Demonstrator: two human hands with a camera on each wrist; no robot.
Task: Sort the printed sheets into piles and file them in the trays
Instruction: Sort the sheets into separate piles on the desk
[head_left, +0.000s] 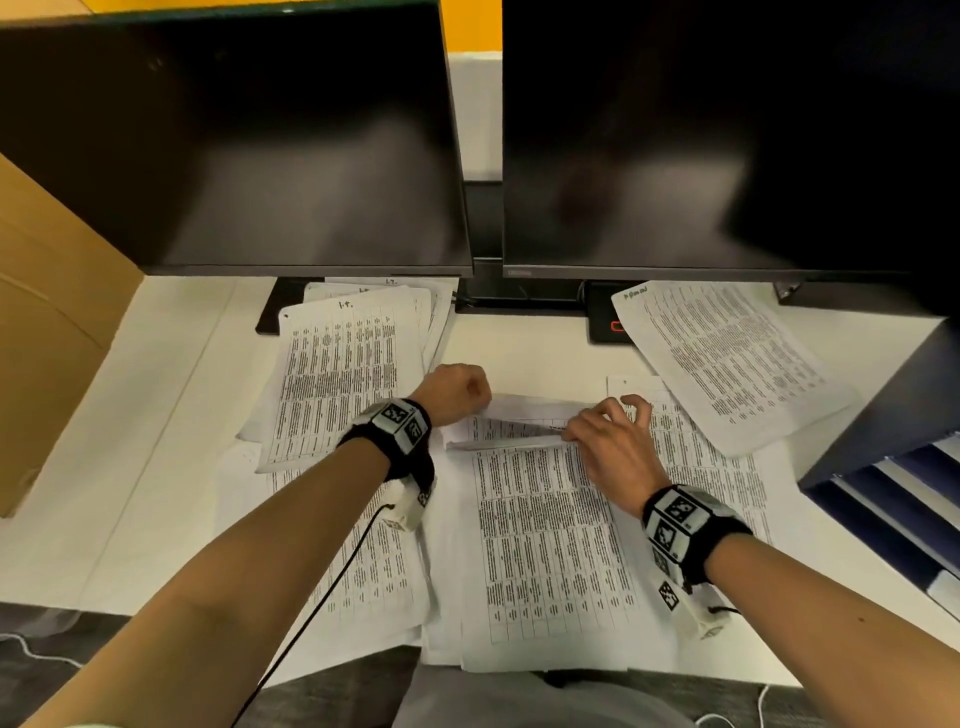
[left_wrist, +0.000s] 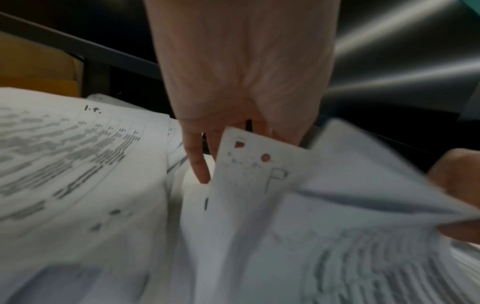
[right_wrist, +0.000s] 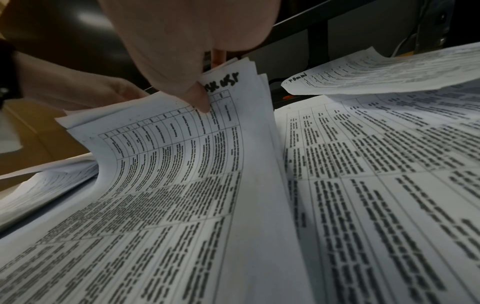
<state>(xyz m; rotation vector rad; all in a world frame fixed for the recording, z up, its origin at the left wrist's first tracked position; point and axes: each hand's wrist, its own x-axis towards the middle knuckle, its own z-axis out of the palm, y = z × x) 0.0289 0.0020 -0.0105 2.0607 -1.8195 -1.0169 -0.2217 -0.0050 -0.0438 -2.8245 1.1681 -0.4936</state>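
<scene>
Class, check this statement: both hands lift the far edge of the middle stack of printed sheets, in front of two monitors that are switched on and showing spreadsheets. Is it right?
Not quite. The two monitors are dark and show nothing, as the head view makes plain. The rest stands: the left hand and the right hand lift the far edge of the middle stack of printed sheets.

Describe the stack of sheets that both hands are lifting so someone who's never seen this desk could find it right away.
Start at the two dark monitors and come straight down to the near edge of the white desk. The centre stack lies there between the forearms. Unlike the flat piles beside it, its far edge is curled up, gripped by the left hand and right hand.
</scene>
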